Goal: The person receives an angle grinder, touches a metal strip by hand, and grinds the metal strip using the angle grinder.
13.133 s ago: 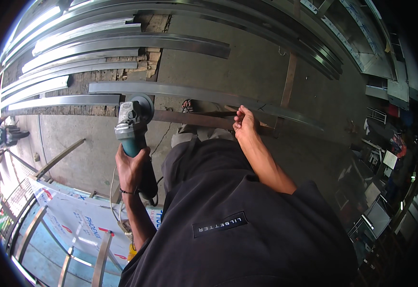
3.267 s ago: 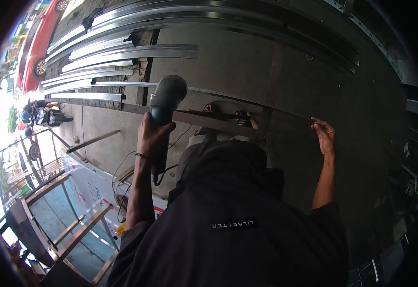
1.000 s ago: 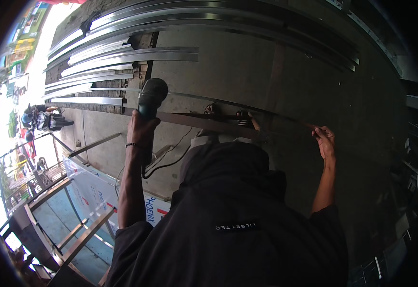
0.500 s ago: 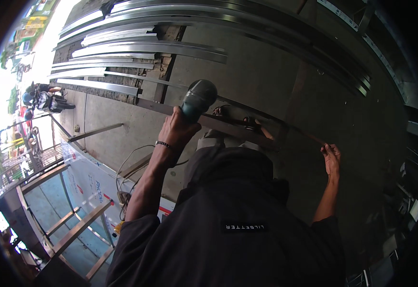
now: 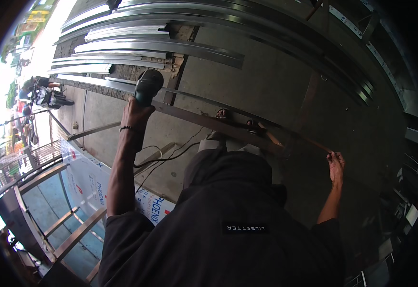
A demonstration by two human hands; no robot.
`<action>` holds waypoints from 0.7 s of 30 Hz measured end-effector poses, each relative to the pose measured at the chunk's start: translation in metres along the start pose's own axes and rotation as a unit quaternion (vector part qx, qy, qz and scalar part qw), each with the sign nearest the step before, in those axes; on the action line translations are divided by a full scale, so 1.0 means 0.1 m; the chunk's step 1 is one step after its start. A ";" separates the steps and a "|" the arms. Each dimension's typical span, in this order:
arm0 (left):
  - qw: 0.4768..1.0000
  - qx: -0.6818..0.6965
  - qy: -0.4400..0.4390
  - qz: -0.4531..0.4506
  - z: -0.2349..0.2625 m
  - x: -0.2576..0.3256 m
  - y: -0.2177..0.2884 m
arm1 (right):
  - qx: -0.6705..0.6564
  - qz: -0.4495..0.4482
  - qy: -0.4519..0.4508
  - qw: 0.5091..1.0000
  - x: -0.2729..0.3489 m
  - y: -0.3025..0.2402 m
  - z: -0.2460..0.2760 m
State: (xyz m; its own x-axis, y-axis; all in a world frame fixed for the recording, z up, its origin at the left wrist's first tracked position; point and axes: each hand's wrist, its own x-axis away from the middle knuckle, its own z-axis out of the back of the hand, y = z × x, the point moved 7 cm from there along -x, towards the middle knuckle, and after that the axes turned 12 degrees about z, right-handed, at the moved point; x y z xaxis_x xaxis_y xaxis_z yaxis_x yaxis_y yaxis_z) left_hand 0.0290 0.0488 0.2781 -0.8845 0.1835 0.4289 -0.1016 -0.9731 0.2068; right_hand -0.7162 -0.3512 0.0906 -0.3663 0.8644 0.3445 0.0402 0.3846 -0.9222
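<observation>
My left hand [image 5: 136, 115] is closed round the body of a teal angle grinder [image 5: 147, 88], judging by its shape. Its round dark head points away from me, over the near end of a brown beam [image 5: 194, 117]. Far to the right, the fingertips of my right hand [image 5: 335, 167] pinch the end of a long thin metal strip [image 5: 266, 118]. This strip slants from the upper left, just beyond the beam, down to those fingers. Past the beam a foot [image 5: 222, 113] shows, and the strip runs close by it.
Shiny metal profiles [image 5: 156, 47] lie in rows on a rough wooden support at the far left. A black cord [image 5: 170, 160] crosses the concrete floor. Film-covered sheet [image 5: 82, 179] and a metal frame [image 5: 82, 232] stand at the left. A motorcycle [image 5: 48, 98] is farther out.
My left hand has carried the grinder to the left and slightly away, uncovering more of the beam and cord. My right hand keeps its pinch on the strip, now slightly lower in view.
</observation>
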 end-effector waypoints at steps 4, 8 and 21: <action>0.999 0.011 0.037 -0.016 0.11 -0.14 -0.17 | 0.002 -0.003 -0.003 1.000 0.01 -0.06 -0.08; 0.994 0.100 -0.003 -0.038 0.02 -0.08 -0.24 | 0.022 -0.030 0.008 0.999 0.02 -0.14 -0.07; 0.955 0.277 -0.096 -0.041 0.23 0.43 -0.14 | 0.193 -0.214 0.007 0.958 -0.14 -0.13 -0.14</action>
State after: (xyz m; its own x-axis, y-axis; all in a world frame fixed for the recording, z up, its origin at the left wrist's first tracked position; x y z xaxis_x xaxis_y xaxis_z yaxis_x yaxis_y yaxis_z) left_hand 0.0026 0.0734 0.3139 -0.7784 0.3304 0.5339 0.1361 -0.7413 0.6572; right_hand -0.6981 -0.3640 0.1001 -0.2602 0.6600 0.7047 -0.4587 0.5577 -0.6917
